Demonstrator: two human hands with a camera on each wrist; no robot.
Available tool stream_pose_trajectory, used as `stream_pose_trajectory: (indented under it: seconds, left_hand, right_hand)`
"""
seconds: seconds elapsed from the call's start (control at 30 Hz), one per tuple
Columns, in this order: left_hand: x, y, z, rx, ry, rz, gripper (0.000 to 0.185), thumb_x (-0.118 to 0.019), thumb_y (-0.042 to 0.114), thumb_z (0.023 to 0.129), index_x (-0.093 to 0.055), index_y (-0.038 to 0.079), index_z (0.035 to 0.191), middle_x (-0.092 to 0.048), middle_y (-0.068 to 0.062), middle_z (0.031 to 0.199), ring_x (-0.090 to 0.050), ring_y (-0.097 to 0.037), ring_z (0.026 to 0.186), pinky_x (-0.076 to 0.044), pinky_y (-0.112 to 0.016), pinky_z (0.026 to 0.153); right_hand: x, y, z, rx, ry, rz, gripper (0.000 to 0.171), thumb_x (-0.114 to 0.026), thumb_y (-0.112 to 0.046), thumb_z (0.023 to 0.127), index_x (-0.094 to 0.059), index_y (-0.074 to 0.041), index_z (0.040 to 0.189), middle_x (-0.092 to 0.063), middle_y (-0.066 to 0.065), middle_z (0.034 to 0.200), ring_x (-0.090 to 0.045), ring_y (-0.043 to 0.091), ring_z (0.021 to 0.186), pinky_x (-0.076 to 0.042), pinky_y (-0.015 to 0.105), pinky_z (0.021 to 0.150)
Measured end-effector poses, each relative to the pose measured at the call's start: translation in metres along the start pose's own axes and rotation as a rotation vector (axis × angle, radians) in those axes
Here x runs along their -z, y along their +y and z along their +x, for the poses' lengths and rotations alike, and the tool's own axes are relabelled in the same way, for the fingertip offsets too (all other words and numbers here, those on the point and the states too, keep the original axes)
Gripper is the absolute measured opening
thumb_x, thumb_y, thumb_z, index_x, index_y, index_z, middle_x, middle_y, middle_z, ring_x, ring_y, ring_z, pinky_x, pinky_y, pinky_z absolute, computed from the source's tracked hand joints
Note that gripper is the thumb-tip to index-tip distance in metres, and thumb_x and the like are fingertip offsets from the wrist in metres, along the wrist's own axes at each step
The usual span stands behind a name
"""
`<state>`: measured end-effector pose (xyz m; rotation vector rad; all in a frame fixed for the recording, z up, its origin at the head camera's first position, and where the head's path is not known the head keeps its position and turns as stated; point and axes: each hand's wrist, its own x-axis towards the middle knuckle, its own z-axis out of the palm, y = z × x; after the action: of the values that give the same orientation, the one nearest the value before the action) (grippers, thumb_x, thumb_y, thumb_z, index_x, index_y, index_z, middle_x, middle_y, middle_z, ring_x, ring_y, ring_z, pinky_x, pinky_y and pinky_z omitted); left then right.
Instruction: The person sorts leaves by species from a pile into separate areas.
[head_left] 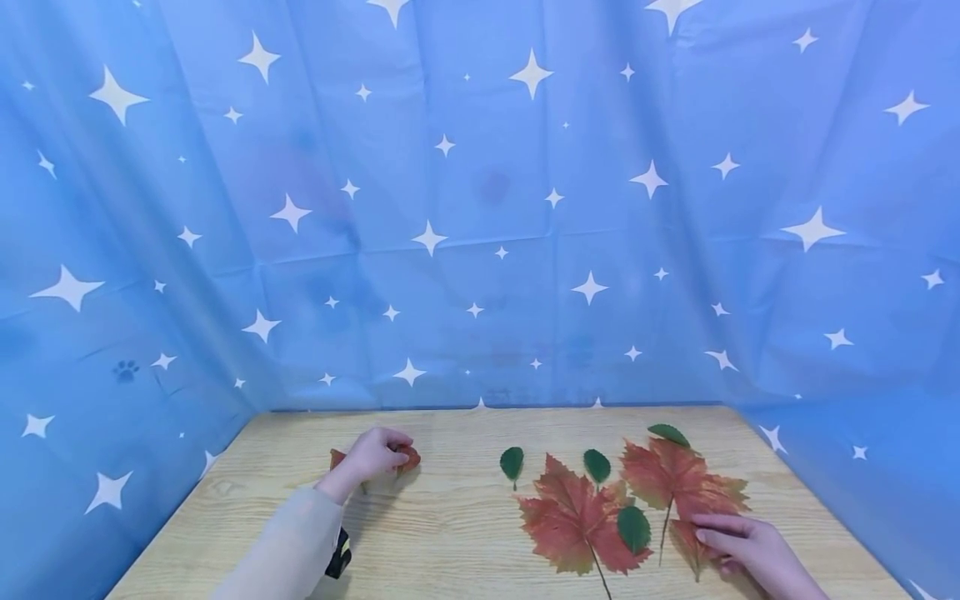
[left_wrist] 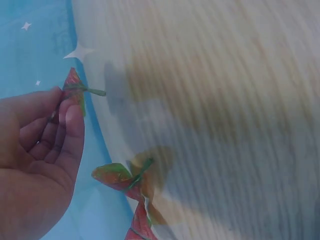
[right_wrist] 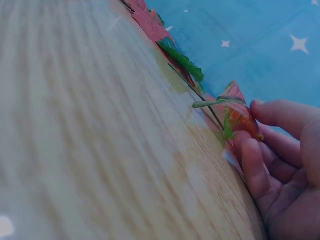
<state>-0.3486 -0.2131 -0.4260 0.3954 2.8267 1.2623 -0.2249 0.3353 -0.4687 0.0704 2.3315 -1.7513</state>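
A: Where is the left hand (head_left: 372,454)?

B: At about nine o'clock on the wooden counter (head_left: 450,533), near the far edge. Its fingers (left_wrist: 70,120) are curled and pinch a small red leaf (head_left: 408,457); the leaf's tips stick out on both sides of the hand in the head view. The left wrist view shows the leaf's green stem (left_wrist: 92,91) poking out above the fingertips.

A: And the right hand (head_left: 746,546)?

B: Down at five o'clock, close to the near edge. Its fingers (right_wrist: 252,165) are clamped on another small red leaf (head_left: 693,543), which lies flat on the counter. In the right wrist view the thumb and a fingertip close on the leaf at its stem end, and the stem (right_wrist: 207,103) points away from the hand.

A: What lies around it?

B: Just at eleven o'clock of the right hand lies a big red maple leaf (head_left: 678,479), touching the small one. A second big maple leaf (head_left: 573,521) lies at the middle of the counter, toward six o'clock. Four small green leaves sit among them: one (head_left: 512,461) at twelve o'clock of the middle leaf, one (head_left: 597,465) between the two maple leaves, one (head_left: 633,528) lying on the middle leaf's right edge, and one (head_left: 669,434) at the top of the right maple leaf.

A: And behind?

B: A blue cloth with white stars (head_left: 480,208) hangs around the counter.
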Motion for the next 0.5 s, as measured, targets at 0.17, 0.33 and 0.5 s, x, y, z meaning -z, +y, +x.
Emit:
stream_pose_trajectory:
  seconds: [0.17, 0.33, 0.5]
  left_hand:
    - [-0.009, -0.004, 0.001, -0.015, 0.018, 0.142, 0.023, -0.067, -0.005, 0.084, -0.071, -0.006, 0.107, -0.069, -0.015, 0.102, -0.064, -0.028, 0.092, -0.052, -0.041, 0.078]
    - [-0.013, -0.004, 0.002, -0.038, 0.017, 0.211, 0.021, -0.067, -0.006, 0.083, -0.074, -0.003, 0.103, -0.069, -0.014, 0.099, -0.063, -0.031, 0.097, -0.052, -0.043, 0.08]
    - [-0.014, -0.006, 0.001, -0.044, 0.014, 0.275, 0.014, -0.069, -0.005, 0.082, -0.076, 0.001, 0.091, -0.069, -0.008, 0.092, -0.059, -0.022, 0.078, -0.048, -0.036, 0.071]
  right_hand:
    - [0.001, 0.002, -0.002, -0.005, -0.003, 0.033, 0.044, -0.063, -0.02, 0.095, -0.058, 0.011, 0.126, -0.07, 0.005, 0.1, -0.066, 0.023, 0.082, -0.055, 0.038, 0.071]
    - [0.001, 0.001, -0.003, -0.009, 0.005, 0.021, 0.044, -0.064, -0.018, 0.095, -0.057, 0.012, 0.126, -0.069, 0.005, 0.099, -0.066, 0.023, 0.081, -0.055, 0.037, 0.071]
    - [-0.003, -0.003, -0.005, 0.022, -0.007, 0.009, 0.047, -0.063, -0.017, 0.095, -0.054, 0.014, 0.128, -0.068, 0.007, 0.09, -0.064, 0.021, 0.073, -0.055, 0.035, 0.065]
